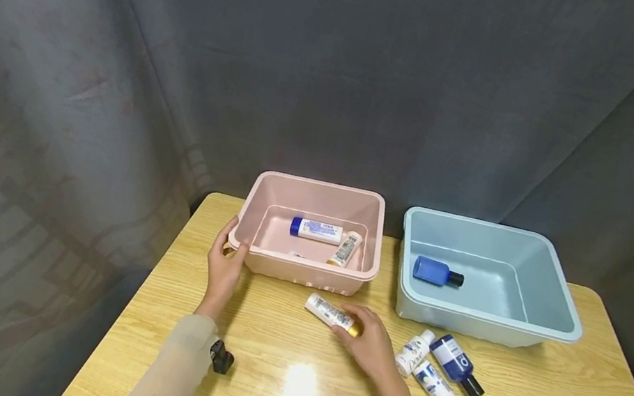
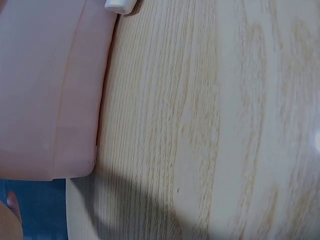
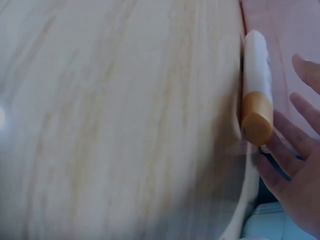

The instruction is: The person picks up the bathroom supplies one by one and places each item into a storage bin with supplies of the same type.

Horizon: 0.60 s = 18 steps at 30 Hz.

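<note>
At the near left corner of the pink bin (image 1: 310, 272), my left hand (image 1: 223, 273) rests with thumb and fingers apart, one to each side of the corner. Only a small part of it shows in the left wrist view. A white bottle with a gold cap (image 1: 329, 311) lies on the table in front of that bin. My right hand (image 1: 370, 345) is at its cap end, thumb and fingers on either side. In the right wrist view those fingers (image 3: 295, 132) are spread beside the gold cap (image 3: 257, 125), not closed round it.
Inside the pink bin lie a blue-capped white tube (image 1: 320, 231) and another gold-capped bottle (image 1: 346, 249). The light blue bin (image 1: 461, 317) holds a blue bottle (image 1: 431, 271). Right of my right hand lie a white bottle (image 1: 411, 356), a white tube (image 1: 436, 387) and a dark blue bottle (image 1: 454, 359).
</note>
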{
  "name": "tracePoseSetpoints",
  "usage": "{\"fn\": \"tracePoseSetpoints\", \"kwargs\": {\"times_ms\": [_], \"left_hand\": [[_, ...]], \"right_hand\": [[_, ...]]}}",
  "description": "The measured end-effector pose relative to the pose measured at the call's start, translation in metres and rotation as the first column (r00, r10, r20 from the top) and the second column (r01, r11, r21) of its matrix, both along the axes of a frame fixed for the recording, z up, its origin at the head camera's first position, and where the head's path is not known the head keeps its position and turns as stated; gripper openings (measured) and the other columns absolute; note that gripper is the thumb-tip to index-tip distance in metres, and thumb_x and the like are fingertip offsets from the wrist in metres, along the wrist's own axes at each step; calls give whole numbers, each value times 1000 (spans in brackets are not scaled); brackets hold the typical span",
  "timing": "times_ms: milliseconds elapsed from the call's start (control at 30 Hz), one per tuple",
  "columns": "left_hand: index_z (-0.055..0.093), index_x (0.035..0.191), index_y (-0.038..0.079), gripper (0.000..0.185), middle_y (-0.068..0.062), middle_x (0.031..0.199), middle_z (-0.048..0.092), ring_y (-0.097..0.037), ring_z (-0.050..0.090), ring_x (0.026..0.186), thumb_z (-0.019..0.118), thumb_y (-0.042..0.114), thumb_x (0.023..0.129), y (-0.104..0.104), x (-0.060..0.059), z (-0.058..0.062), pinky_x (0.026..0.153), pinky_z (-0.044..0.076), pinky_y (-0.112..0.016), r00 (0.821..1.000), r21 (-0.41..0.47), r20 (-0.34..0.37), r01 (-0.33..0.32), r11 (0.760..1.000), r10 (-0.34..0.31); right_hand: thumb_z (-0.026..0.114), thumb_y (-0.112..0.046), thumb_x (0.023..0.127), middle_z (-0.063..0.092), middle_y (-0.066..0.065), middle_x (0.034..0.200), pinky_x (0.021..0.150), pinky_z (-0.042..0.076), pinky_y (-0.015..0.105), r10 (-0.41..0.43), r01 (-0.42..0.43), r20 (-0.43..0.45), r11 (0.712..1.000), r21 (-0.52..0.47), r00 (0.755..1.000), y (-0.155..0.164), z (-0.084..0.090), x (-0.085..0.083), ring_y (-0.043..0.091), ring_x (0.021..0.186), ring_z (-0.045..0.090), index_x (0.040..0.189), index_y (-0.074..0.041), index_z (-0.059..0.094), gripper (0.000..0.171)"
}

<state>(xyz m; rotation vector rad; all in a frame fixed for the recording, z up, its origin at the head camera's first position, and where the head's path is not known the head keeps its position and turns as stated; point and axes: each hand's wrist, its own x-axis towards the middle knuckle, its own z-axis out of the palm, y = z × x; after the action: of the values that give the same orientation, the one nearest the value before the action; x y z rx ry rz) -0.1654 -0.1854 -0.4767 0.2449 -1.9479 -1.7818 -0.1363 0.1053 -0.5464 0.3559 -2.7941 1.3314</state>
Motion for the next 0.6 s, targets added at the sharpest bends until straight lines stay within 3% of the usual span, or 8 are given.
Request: {"fn": "tracePoseSetpoints", "kwargs": {"times_ms": [600], "left_hand": [[50,142,-1,49,-19,147,47,-33,41,132,61,0,95,-1,-2,-3,98,34,-50,1000,4,10,-2,1000,2]], "right_hand": [[84,-23,79,67,8,122,100,44,53,1,-1,3,999,37,1000,-4,-12,-10,34,117,58,120,-13,70,45]]}}
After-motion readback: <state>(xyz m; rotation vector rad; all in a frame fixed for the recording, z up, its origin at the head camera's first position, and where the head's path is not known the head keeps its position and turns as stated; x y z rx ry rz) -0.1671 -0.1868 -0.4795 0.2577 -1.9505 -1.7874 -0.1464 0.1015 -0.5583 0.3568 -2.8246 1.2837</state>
